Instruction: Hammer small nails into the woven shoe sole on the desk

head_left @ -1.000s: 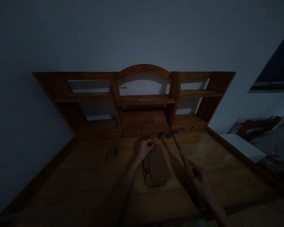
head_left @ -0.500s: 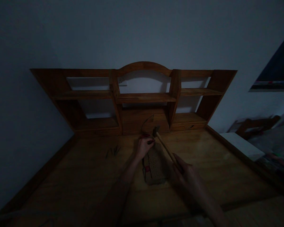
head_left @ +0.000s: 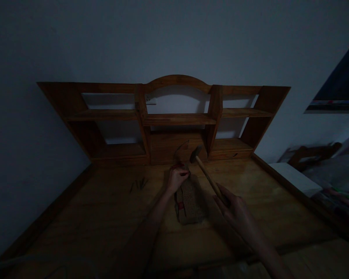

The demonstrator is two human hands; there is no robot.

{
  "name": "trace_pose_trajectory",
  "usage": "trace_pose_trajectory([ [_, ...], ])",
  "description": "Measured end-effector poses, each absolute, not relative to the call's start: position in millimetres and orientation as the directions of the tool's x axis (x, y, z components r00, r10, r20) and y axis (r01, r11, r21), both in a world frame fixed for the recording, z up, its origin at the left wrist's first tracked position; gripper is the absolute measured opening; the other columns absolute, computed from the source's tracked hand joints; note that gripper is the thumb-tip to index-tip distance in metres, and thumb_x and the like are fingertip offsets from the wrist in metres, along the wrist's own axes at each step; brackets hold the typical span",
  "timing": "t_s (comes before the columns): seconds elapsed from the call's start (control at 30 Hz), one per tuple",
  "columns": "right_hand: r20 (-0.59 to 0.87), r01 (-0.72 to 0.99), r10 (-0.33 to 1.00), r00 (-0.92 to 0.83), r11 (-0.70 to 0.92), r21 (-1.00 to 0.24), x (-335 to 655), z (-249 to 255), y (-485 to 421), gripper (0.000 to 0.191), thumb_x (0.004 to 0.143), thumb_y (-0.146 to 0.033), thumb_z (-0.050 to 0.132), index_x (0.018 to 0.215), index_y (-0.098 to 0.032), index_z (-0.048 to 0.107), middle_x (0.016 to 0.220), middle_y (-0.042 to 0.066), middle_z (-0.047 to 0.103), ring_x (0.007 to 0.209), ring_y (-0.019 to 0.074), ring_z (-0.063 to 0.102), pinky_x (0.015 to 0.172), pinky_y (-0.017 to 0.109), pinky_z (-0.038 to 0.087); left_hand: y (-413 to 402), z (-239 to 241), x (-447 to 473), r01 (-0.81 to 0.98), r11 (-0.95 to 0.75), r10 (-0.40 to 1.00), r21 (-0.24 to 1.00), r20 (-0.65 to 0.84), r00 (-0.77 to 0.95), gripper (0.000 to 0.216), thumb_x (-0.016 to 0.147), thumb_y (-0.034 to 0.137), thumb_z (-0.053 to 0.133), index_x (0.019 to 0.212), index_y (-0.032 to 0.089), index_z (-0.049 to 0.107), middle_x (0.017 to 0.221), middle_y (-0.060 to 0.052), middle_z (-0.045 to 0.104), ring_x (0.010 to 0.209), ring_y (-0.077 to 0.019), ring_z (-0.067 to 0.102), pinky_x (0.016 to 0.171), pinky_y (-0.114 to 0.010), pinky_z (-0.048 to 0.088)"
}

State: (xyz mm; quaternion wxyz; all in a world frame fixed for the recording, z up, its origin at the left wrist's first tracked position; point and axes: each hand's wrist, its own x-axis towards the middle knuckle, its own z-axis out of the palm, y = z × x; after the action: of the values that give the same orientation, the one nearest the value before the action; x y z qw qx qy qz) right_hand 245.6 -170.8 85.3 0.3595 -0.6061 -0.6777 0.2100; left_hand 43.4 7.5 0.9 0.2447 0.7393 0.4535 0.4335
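My right hand (head_left: 235,209) is wrapped round the wooden handle of a hammer (head_left: 208,174). The hammer's dark head is raised just beyond and to the right of my left hand. At the far end of a rough, brownish block (head_left: 193,205), my left hand (head_left: 177,179) is closed in a pinch; what the fingertips hold is too small and dark to make out. A red piece (head_left: 180,205) and a dark strip lie along the block's left side. Behind my left hand, a thin curved wire (head_left: 178,147) rises.
Several thin dark pieces (head_left: 139,183), perhaps nails, lie on the wooden desktop (head_left: 104,217) to the left. A wooden shelf unit (head_left: 178,121) stands along the back against the wall. On the right are a white surface (head_left: 295,178) and a wooden chair back (head_left: 314,153).
The hammer head has lifted and moved slightly right, away from my left fingers. My left hand stays at the block's far end, with its fingers shifted a little.
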Motion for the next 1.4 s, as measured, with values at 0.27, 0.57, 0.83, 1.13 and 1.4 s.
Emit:
trace_pose_trajectory([
  [0.27, 0.257, 0.668, 0.966, -0.013, 0.199, -0.717, 247, 73, -169, 0.044, 0.087, -0.036, 0.043, 0.125, -0.016, 0.053, 0.091, 0.010, 0.071, 0.075, 0.0224, 0.068, 0.061, 0.026, 0.050, 8, -4, 44, 0.453, -0.472, 0.880, 0.756, 0.430, 0.199, 0.014, 0.076, 0.020, 0.065, 0.087, 0.019, 0.074, 0.086, -0.003, 0.073, 0.076, -0.0145, 0.066, 0.070, -0.023, 0.050],
  [0.57, 0.199, 0.696, 0.979, -0.047, 0.175, -0.696, 236, 71, -175, 0.048, 0.085, -0.030, 0.042, 0.129, -0.014, 0.050, 0.091, 0.013, 0.071, 0.077, 0.0230, 0.067, 0.063, 0.027, 0.049, 2, 7, 43, 0.500, -0.498, 0.865, 0.709, 0.446, 0.229, 0.011, 0.075, 0.018, 0.066, 0.083, 0.017, 0.074, 0.085, -0.004, 0.073, 0.074, -0.0155, 0.066, 0.066, -0.024, 0.048],
  [0.83, 0.227, 0.674, 0.973, -0.044, 0.197, -0.712, 237, 70, -174, 0.050, 0.083, -0.029, 0.042, 0.129, -0.013, 0.051, 0.089, 0.013, 0.071, 0.078, 0.0241, 0.068, 0.064, 0.027, 0.049, -1, 10, 44, 0.472, -0.494, 0.867, 0.730, 0.450, 0.212, 0.012, 0.076, 0.019, 0.064, 0.083, 0.017, 0.074, 0.086, -0.004, 0.073, 0.075, -0.0166, 0.067, 0.068, -0.025, 0.050],
  [1.13, 0.227, 0.564, 0.973, 0.044, 0.163, -0.810, 247, 64, -167, 0.046, 0.085, -0.040, 0.046, 0.121, -0.013, 0.057, 0.090, 0.010, 0.071, 0.079, 0.0224, 0.066, 0.066, 0.027, 0.051, 4, -5, 49, 0.464, -0.585, 0.805, 0.665, 0.547, 0.232, 0.025, 0.078, 0.016, 0.061, 0.100, 0.022, 0.069, 0.085, 0.000, 0.071, 0.077, -0.0126, 0.064, 0.074, -0.023, 0.050],
  [1.4, 0.206, 0.521, 0.978, 0.038, 0.157, -0.839, 258, 44, -168, 0.047, 0.084, -0.037, 0.046, 0.123, -0.012, 0.054, 0.098, 0.010, 0.070, 0.083, 0.0230, 0.066, 0.069, 0.027, 0.051, -2, 1, 46, 0.522, -0.679, 0.722, 0.516, 0.596, 0.350, 0.035, 0.085, 0.020, 0.054, 0.118, 0.030, 0.060, 0.096, 0.000, 0.069, 0.087, -0.0124, 0.064, 0.081, -0.025, 0.050],
])
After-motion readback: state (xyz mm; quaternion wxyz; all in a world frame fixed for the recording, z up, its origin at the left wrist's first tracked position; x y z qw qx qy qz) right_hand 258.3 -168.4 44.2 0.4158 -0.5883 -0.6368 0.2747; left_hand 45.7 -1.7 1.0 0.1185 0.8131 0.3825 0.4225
